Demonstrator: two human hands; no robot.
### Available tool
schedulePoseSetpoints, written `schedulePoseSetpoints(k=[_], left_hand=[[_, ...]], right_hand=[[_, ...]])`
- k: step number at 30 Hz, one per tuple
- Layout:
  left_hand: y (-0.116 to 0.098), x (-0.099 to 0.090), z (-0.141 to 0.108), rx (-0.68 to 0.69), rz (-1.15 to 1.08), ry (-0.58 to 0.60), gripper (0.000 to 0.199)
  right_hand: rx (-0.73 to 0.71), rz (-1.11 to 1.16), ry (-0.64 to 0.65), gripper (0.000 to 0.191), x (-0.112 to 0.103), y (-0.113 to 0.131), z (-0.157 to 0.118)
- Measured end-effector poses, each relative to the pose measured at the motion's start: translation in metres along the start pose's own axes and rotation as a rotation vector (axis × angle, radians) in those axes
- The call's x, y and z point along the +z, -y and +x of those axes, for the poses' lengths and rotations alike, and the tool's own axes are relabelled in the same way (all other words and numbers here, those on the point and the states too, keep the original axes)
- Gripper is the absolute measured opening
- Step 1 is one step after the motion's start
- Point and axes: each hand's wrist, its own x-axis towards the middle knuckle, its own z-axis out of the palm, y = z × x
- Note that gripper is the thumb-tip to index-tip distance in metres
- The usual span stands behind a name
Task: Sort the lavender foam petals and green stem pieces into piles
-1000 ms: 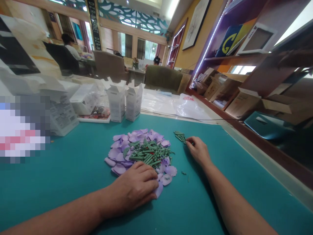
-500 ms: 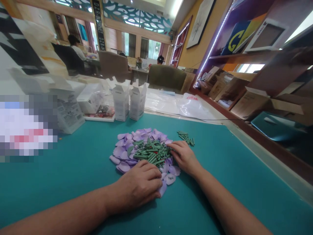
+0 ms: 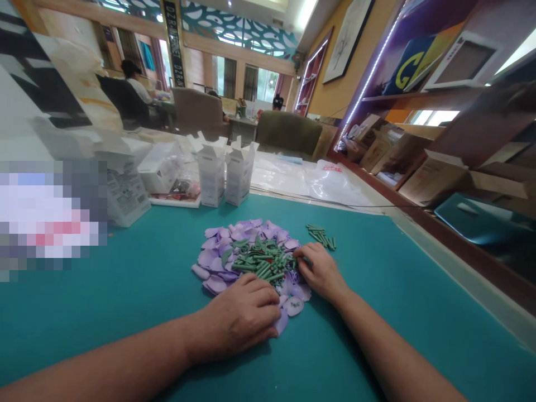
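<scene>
Green pieces touch slightly parted right fingers; left fingers curl.

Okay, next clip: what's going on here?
A person has both hands at a pile of lilac petals topped with green pieces. The left hand rests over the near edge; the right hand is at the right edge, its grip unclear. A small group of green sticks lies apart, beyond the right hand, on the green tabletop.
</scene>
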Motion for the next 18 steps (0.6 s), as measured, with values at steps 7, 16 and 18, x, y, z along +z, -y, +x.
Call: schedulePoseSetpoints(k=[7,16,18], left_hand=[[0.000,0.002,0.000,0.000,0.014,-0.003,0.016],[-0.001,0.003,-0.003,0.004,0.017,0.012,0.015],[-0.001,0.004,-0.004,0.001,0.023,0.013,0.016]], right_hand=[[-0.082,-0.006,0.031,0.021,0.002,0.006,0.001],[-0.144,-0.199,0.112,0.019,0.002,0.016,0.012],[-0.160,-0.209,0.113,0.014,0.001,0.020,0.015]])
